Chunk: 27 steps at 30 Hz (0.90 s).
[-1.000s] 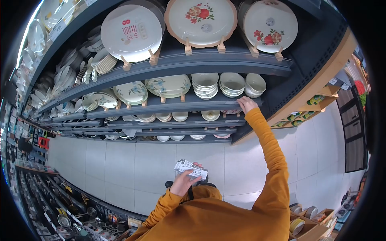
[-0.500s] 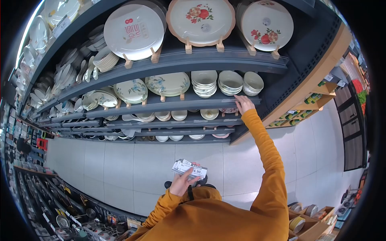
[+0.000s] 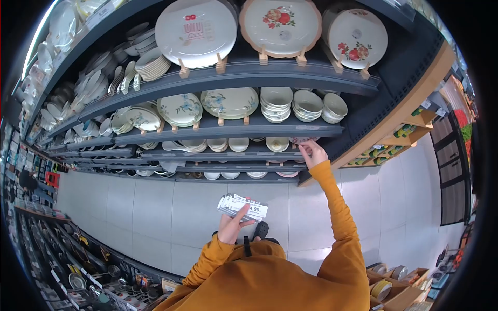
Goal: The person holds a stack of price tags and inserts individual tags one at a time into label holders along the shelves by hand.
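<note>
My left hand [image 3: 232, 226] grips a fanned stack of price tags [image 3: 257, 208] in front of my body, with the thumb across the top one, where "4.90" is readable. My right hand [image 3: 314, 154] is raised to the shelf rack, in front of a lower shelf edge [image 3: 264, 155]. Its thumb and forefinger are bent together, and anything between them is too small to make out. Just behind the fingertips sits a pink-patterned dish [image 3: 302, 139], partly hidden. Above the hand stand a stack of bowls [image 3: 307, 105] and a single-looking bowl pile [image 3: 334, 108].
Large decorated plates [image 3: 280, 26] stand on wooden holders on the upper shelf. Blue-flowered oval plates [image 3: 230, 103] stand below. A wooden end panel [image 3: 386, 109] borders the rack at right. Tiled floor [image 3: 202, 194] lies beneath; another person [image 3: 28, 181] is far left.
My right hand has moved down from the bowl shelf's edge to the shelf below, its fingers bending together. The left hand still holds the price tags, slightly higher. My view has shifted slightly.
</note>
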{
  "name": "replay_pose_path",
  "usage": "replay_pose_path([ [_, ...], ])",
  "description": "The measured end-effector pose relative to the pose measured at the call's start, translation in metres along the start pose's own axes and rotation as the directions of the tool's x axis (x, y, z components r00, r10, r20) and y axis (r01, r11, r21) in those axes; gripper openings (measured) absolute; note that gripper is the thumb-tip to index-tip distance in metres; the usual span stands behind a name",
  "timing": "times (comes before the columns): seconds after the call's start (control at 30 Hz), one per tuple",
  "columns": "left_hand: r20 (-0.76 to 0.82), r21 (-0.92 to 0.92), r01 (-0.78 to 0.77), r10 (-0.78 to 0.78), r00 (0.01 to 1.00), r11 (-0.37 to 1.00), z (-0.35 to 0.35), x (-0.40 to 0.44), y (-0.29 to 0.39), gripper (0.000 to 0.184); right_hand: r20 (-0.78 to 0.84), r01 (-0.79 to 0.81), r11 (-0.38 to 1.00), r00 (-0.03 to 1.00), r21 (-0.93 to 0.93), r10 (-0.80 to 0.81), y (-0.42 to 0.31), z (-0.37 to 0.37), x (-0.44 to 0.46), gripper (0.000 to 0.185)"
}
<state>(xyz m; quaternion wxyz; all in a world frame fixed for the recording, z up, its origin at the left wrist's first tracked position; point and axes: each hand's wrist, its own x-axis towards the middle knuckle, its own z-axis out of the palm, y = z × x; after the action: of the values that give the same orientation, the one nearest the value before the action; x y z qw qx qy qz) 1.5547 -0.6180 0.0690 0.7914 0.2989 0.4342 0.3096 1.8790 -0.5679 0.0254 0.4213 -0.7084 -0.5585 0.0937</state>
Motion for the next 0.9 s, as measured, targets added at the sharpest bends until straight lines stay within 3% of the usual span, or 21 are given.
replay_pose_path([
  [0.07,-0.04,0.039,-0.023,0.025,0.999,0.999,-0.008,-0.001,-0.001,0.032,0.13,-0.112,0.984,0.987,0.136,0.094,-0.016,0.004,-0.011,0.026],
  [0.1,-0.051,0.068,-0.041,0.044,0.998,0.997,-0.011,0.0,0.001,0.032,0.212,-0.109,0.968,0.975,0.226,0.061,-0.037,0.006,-0.021,0.034],
  [0.13,-0.059,0.099,-0.056,0.062,0.996,0.994,-0.013,0.001,0.003,0.031,0.376,-0.234,0.934,0.919,0.269,0.122,-0.062,0.005,-0.034,0.036],
  [0.2,-0.079,0.097,-0.114,0.121,0.989,0.989,-0.015,-0.002,0.011,0.027,0.545,-0.331,0.758,0.838,0.562,-0.037,-0.097,0.019,-0.062,0.031],
  [0.23,-0.072,0.098,-0.125,0.132,0.989,0.987,-0.019,-0.003,0.015,0.027,0.587,-0.274,0.806,0.802,0.525,-0.11,-0.111,0.026,-0.074,0.019],
  [0.27,-0.066,0.097,-0.136,0.143,0.988,0.986,-0.024,-0.006,0.019,0.027,0.587,-0.157,0.846,0.782,0.51,-0.209,-0.133,0.029,-0.081,0.019],
  [0.33,-0.049,0.079,-0.159,0.164,0.985,0.984,-0.032,-0.013,0.027,0.026,0.625,-0.086,0.936,0.765,0.341,-0.157,-0.164,0.032,-0.085,0.02],
  [0.43,0.022,-0.012,-0.164,0.164,0.986,0.986,-0.049,-0.033,0.048,0.028,0.409,-0.089,0.842,0.898,0.531,-0.163,-0.192,0.048,-0.086,0.021],
  [0.53,0.163,-0.112,-0.208,0.224,0.961,0.972,-0.079,-0.056,0.069,0.031,0.413,-0.164,0.785,0.902,0.597,-0.125,-0.231,0.058,-0.089,0.026],
  [0.63,0.27,-0.069,-0.2,0.211,0.939,0.977,-0.122,-0.085,0.096,0.033,0.394,-0.167,0.775,0.912,0.609,-0.113,-0.281,0.078,-0.097,0.029],
  [0.9,0.33,-0.123,-0.091,0.127,0.935,0.988,-0.289,-0.139,0.133,0.039,0.311,-0.078,0.816,0.942,0.573,-0.128,-0.407,0.163,-0.135,0.026],
])
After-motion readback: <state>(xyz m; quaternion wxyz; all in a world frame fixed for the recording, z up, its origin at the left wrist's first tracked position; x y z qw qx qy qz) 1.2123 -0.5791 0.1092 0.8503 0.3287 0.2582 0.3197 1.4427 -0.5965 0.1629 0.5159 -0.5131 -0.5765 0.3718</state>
